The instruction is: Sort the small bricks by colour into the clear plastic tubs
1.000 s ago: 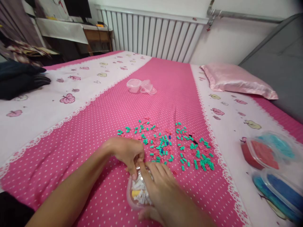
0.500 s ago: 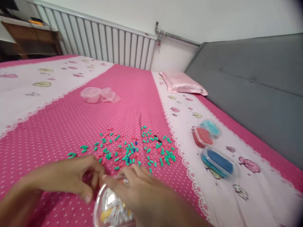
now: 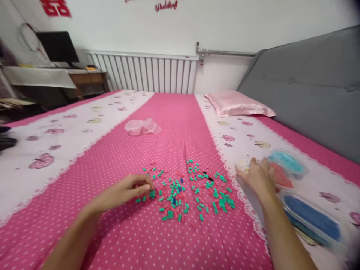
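My left hand (image 3: pixel 132 189) hovers low over the left edge of a scatter of small green and pink-red plastic pieces (image 3: pixel 174 195), a few dark blue and black ones among them. Its fingers curl loosely, with a gap between thumb and index finger. On the right, my right hand (image 3: pixel 257 178) grips a clear plastic container (image 3: pixel 240 165) from above, hiding most of it; a little white and yellow shows inside. Beside that hand stand a container of red pieces (image 3: pixel 281 176), one of turquoise pieces (image 3: pixel 288 162) and one of blue pieces (image 3: pixel 312 215).
Nested clear empty tubs (image 3: pixel 140 127) sit farther back on the pink dotted bedspread (image 3: pixel 135 240). A pink pillow (image 3: pixel 239 104) lies near the grey headboard (image 3: pixel 309 82). Behind the bed are a white radiator (image 3: pixel 146 73) and a desk with a monitor (image 3: pixel 59 47).
My right hand has carried the container of white and yellow pieces from the near middle to the right, beside the red one. My left hand moved forward to the scattered pieces. The view has lifted.
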### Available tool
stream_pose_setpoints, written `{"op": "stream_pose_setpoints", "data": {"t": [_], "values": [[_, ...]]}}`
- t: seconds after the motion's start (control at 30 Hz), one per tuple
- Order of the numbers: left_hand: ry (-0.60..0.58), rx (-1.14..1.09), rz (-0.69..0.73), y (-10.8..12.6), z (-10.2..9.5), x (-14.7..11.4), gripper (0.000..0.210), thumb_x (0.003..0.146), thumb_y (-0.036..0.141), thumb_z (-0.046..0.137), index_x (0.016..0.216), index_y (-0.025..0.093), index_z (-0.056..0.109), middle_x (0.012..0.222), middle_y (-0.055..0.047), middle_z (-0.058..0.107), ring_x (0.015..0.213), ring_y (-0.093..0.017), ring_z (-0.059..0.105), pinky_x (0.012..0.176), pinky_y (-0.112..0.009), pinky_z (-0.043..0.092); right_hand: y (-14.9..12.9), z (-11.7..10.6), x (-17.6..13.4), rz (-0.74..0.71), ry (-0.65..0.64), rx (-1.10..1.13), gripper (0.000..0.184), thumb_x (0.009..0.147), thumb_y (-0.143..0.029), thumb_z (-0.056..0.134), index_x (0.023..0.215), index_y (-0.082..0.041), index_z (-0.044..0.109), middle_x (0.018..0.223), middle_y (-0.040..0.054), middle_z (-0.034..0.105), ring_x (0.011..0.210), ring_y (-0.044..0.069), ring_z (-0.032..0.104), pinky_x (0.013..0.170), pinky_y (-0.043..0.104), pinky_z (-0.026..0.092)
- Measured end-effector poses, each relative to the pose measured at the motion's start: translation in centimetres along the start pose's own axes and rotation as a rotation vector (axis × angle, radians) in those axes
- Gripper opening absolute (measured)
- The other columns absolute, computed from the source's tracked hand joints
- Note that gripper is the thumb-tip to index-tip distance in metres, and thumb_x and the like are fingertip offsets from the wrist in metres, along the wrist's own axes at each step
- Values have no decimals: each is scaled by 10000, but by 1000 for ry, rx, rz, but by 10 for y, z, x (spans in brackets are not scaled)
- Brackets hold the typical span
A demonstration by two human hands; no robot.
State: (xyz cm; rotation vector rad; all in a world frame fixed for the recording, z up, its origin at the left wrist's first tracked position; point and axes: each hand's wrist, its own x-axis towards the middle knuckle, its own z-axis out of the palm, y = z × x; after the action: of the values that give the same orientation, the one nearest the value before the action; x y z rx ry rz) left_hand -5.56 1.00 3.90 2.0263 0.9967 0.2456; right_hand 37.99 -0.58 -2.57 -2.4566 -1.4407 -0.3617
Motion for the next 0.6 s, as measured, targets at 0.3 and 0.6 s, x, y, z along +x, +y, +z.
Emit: {"op": "stream_pose_setpoints", "data": {"t": [0.3, 0.6], "values": [[714, 698, -327, -44, -65, 85, 403, 955, 250, 376, 1286, 126, 569, 1210, -158, 674, 1091, -275, 637, 927, -413, 507, -21, 5, -8, -115, 294, 179, 555, 890, -453, 552, 1373, -178, 545, 1385, 231, 487, 1263, 473, 439, 954, 668, 391], [691, 1040, -252, -73, -118, 207, 675, 887, 277, 576, 1520, 147, 379, 1588, -244, 327, 1506, -430, 194, 1178, -627, 169, -41, 16, -6, -298, 304, 303, 463, 886, -289, 547, 1331, -164, 564, 1272, 190, 542, 1181, 381, 501, 938, 532, 480]]}}
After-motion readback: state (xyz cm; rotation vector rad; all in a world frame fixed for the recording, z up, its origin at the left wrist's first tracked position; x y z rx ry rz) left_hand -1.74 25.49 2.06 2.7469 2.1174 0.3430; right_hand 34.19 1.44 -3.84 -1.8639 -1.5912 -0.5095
